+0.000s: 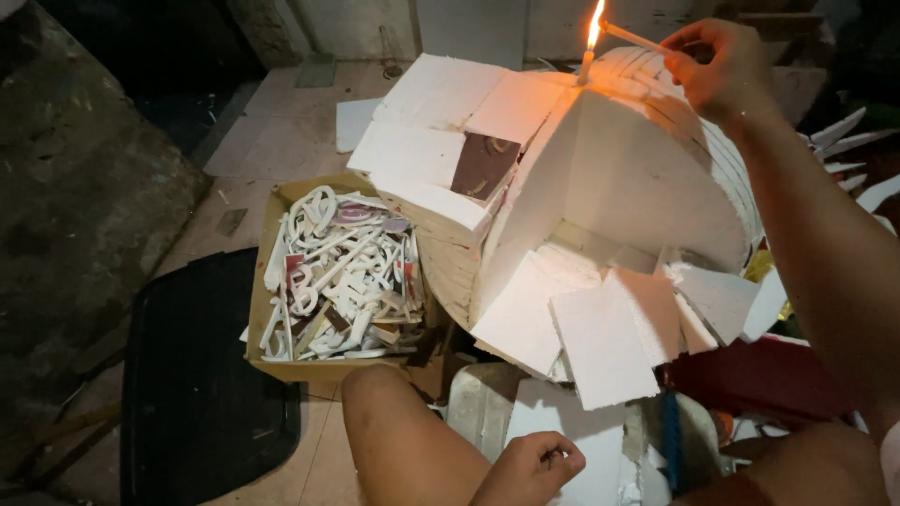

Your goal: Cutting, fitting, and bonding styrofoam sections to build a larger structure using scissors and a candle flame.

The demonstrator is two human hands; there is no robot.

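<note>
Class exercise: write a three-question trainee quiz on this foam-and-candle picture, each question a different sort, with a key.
1. True or false: the candle on the foam dome is lit.
2. Which hand holds the thin stick in the flame? A left hand B right hand
3. Fill in: the white cut-out scraps lie in a cardboard ___.

Key: 1 true; 2 B; 3 box.

The floor of pale square tiles point(281, 122) runs back to a grubby light-painted wall point(375, 23), with a small metal drain cover point(318, 70) set near its foot. A rough grey concrete slab point(75, 215) rises along the left side. A flat black plastic lid point(202, 375) lies on the tiles in front of it. The room is dim; warm light falls only across the middle, and the upper left corner is lost in darkness.
</note>
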